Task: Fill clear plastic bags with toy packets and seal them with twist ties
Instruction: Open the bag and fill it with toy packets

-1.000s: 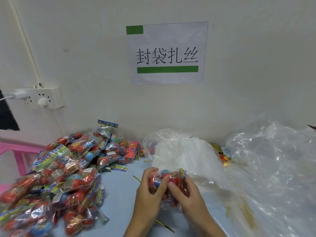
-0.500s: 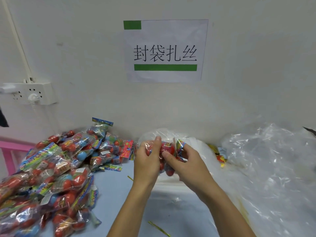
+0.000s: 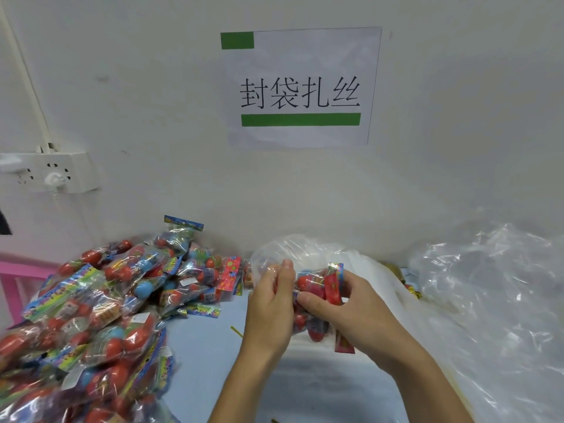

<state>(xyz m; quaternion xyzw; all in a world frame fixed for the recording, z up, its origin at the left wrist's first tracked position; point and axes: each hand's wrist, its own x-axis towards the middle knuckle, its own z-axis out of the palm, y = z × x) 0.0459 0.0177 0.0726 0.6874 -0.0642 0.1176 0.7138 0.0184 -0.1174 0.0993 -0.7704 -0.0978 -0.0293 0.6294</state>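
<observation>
My left hand [image 3: 270, 309] grips the mouth of a clear plastic bag [image 3: 293, 250] lifted above the blue table. My right hand [image 3: 345, 309] holds toy packets [image 3: 317, 288] with red and blue toys, partly inside that bag. A big heap of the same toy packets [image 3: 100, 315] covers the table's left side. One gold twist tie [image 3: 235, 330] lies on the table just left of my left wrist; more gold ties [image 3: 412, 290] show behind the bags at the right.
A pile of empty clear bags [image 3: 488, 300] fills the right side. The blue table [image 3: 207, 355] meets a white wall bearing a paper sign [image 3: 300, 87] and a power strip [image 3: 52, 172]. A pink frame [image 3: 18, 270] stands at far left.
Both hands have risen off the table and moved away from me with the packets and bag. The bag's mouth now stands open above my left hand.
</observation>
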